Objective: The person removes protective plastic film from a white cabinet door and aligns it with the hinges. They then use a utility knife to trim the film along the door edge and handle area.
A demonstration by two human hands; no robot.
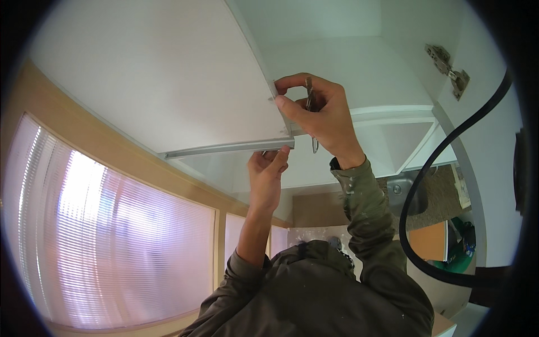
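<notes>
A white cabinet door (168,73) fills the upper left, with a silvery metal strip (224,148) along its near edge. My left hand (266,171) is closed at the right end of this strip, thumb and fingers pressed to it from below. My right hand (328,112) is bent round a slim, dark metal tool (310,94) held across the palm; its exact kind is unclear. The thumb and forefinger of that hand touch the door's right edge, near small marks on the panel.
The open white cabinet (337,62) lies behind my right hand. A metal hinge (449,70) sits on its right side by another door. A black cable (418,208) loops down at right. Below are a sink (412,205) and brown counter; a blind-covered window (123,236) is left.
</notes>
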